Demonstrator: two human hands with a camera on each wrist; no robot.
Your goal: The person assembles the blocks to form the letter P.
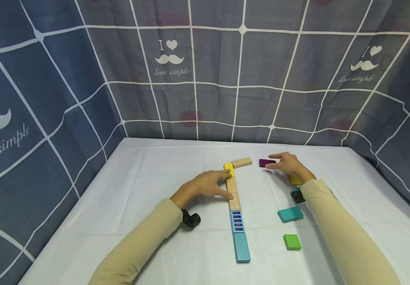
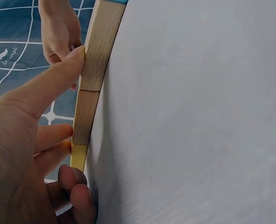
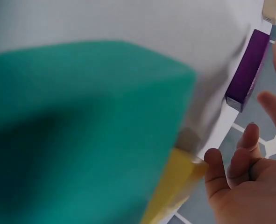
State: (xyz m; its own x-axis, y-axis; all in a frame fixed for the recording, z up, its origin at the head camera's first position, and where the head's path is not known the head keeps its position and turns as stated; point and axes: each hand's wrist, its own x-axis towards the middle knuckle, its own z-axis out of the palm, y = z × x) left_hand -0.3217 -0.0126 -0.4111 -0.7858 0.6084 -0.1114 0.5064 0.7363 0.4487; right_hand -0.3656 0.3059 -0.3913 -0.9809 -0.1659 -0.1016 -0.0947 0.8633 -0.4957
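Observation:
A line of blocks runs down the white table (image 1: 148, 186): a yellow block (image 1: 229, 168), two wooden blocks (image 1: 232, 192), a dark blue patterned block (image 1: 237, 221) and a light blue block (image 1: 242, 247). My left hand (image 1: 210, 184) lies against the line's left side with straight fingers. Its thumb (image 2: 58, 79) presses a wooden block (image 2: 98, 51), and its fingers touch the yellow block (image 2: 78, 157). My right hand (image 1: 286, 163) reaches the purple block (image 1: 263, 162) with loose fingers. The right wrist view shows the purple block (image 3: 247, 70) just beyond those uncurled fingers (image 3: 243, 154).
A loose wooden block (image 1: 242, 162) lies crosswise by the yellow end. Another yellow block (image 1: 295, 181) sits under my right wrist. A teal block (image 1: 290, 214) and a green block (image 1: 292, 242) lie at the right front. Checked cloth walls (image 1: 205, 79) surround the table.

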